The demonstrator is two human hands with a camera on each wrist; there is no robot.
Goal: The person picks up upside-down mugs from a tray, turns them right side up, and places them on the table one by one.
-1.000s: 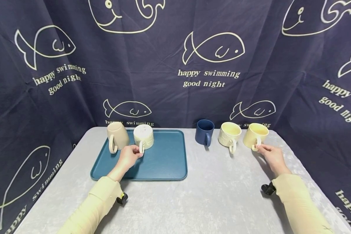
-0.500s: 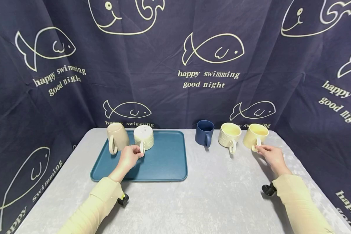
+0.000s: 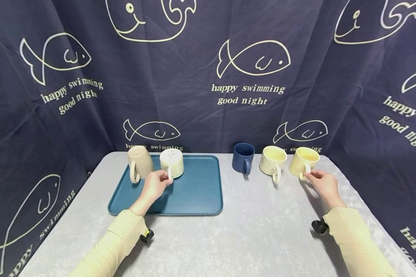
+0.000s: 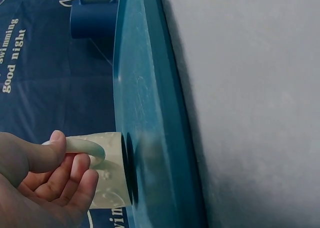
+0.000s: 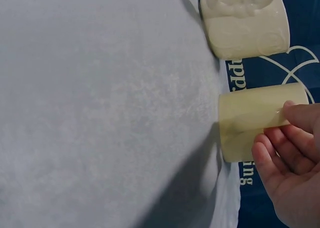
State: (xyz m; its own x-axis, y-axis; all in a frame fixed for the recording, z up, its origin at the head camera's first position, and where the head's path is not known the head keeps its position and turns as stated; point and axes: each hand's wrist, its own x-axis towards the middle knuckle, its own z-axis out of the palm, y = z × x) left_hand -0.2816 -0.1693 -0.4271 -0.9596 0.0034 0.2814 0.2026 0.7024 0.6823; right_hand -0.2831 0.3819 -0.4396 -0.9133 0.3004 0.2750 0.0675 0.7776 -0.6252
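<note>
Two mugs get a hand each here. At left of the frame, the left hand (image 3: 155,185) pinches the handle of a creamy-white, embossed, ceramic-looking mug (image 3: 178,164), base up towards the back of a blue-green rectangular tray (image 3: 197,192); can't tell if its rim fully touches down. Over at right, the right hand (image 3: 323,186) pinches the handle of a pale yellow, straight-sided, ceramic-looking mug (image 3: 298,165), upright on the mottled grey tabletop (image 3: 260,223). Both probably feel solid, stiff, kinda slick and chippable, so the handle's likely the safest hold. Looks-wise, the white one has a raised pattern and faint base marks; the yellow one's plain.
</note>
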